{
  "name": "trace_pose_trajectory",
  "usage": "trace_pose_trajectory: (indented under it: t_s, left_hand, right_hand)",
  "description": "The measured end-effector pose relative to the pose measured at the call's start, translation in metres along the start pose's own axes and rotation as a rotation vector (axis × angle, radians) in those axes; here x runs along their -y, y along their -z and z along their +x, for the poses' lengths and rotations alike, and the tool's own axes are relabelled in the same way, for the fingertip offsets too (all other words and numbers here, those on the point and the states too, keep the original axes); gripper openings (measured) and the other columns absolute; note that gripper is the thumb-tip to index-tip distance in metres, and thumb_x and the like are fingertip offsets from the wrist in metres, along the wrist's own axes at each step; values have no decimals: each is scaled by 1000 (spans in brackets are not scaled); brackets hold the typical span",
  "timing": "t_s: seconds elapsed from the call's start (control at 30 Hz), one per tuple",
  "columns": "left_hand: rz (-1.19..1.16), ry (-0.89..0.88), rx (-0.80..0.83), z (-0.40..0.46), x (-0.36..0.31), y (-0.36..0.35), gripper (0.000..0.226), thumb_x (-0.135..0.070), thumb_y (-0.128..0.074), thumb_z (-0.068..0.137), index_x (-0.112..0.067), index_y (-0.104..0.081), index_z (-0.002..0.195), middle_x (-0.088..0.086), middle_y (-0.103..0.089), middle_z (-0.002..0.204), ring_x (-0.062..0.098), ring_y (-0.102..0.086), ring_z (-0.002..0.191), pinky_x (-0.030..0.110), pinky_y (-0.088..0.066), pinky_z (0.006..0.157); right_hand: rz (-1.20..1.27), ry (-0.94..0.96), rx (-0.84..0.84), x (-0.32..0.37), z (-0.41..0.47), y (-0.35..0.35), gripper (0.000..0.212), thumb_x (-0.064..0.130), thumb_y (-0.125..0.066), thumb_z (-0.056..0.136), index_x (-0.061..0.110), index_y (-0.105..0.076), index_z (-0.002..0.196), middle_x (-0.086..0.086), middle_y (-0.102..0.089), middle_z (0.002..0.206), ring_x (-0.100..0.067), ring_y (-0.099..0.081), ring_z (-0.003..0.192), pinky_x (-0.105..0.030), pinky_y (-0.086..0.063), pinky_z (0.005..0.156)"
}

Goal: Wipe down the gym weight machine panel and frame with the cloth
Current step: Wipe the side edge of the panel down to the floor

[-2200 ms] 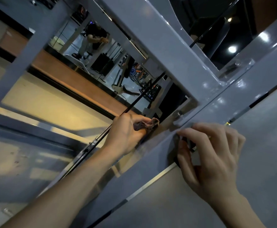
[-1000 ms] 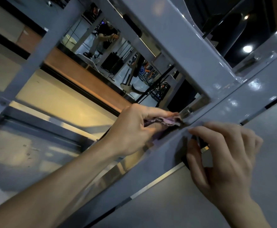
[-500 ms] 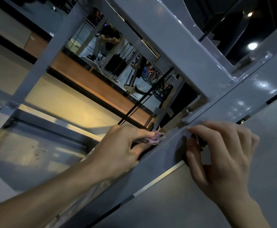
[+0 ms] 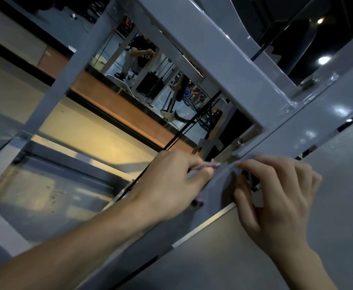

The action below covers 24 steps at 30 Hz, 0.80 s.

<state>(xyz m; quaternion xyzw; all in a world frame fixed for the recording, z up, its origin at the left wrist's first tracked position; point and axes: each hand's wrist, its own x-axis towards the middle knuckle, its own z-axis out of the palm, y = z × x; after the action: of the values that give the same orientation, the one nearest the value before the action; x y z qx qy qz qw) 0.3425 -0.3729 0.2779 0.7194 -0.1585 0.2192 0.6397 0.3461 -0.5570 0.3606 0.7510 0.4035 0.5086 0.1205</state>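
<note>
The cloth (image 4: 208, 165), a small pinkish wad, is showing in the head view just at the centre of the picture, bunched inside the left hand (image 4: 171, 183) and peeking out toward 2 o'clock from the knuckles, with another scrap of it hanging below the palm. The left hand is curling its fingers round the cloth and pressing it against the edge of the grey frame (image 4: 244, 65), where the wide diagonal beam is meeting the lower crossbar. The left forearm is reaching in from 8 o'clock. The right hand (image 4: 276, 195) is sitting at 4 o'clock from the cloth, just beside it, with bent fingers hooking over the crossbar's edge and the thumb lying against the grey panel (image 4: 339, 206); the fingertips are gripping the lip of the frame around a small dark fitting. A black cable (image 4: 189, 126) is running from behind the left hand toward 1 o'clock. A mirror (image 4: 150, 80) at 11 o'clock is reflecting a person and other machines.
</note>
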Motion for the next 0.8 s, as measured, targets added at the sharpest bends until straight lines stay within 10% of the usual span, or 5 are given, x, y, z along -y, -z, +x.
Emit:
trace_pose_trajectory:
  t_s: [0.13, 0.37, 0.63, 0.8]
  left_hand:
    - [-117, -140, -122, 5, -16, -9, 17, -36, -66, 98, -24, -76, 91, -7, -72, 76, 6, -69, 71, 27, -56, 57]
    - [42, 241, -15, 9, 34, -12, 18, -42, -67, 95, -29, -76, 88, -14, -72, 75, 2, -68, 69, 21, -53, 53]
    - [-54, -218, -136, 2, -21, -21, 22, -29, -47, 106, -25, -65, 95, -10, -53, 91, 6, -57, 82, 18, -46, 68]
    - [171, 49, 149, 16, 35, -13, 26, -28, -47, 106, -25, -66, 88, -7, -61, 88, 9, -59, 76, 27, -49, 63]
  right_hand:
    - [-17, -5, -12, 1, 1, 0, 19, 23, -58, 95, 12, -71, 102, -10, -67, 102, -30, -50, 99, -39, -25, 85]
    - [-1, 7, -1, 0, 1, 1, 19, 24, -56, 92, 18, -59, 110, -10, -65, 103, -30, -48, 101, -38, -24, 87]
    - [-19, -18, -28, 2, 0, -1, 16, 23, -59, 93, 18, -63, 107, -8, -66, 102, -29, -49, 100, -39, -25, 86]
    - [31, -40, 12, 13, -8, -6, 18, 21, -53, 93, 17, -63, 108, -9, -65, 106, -28, -49, 102, -39, -25, 87]
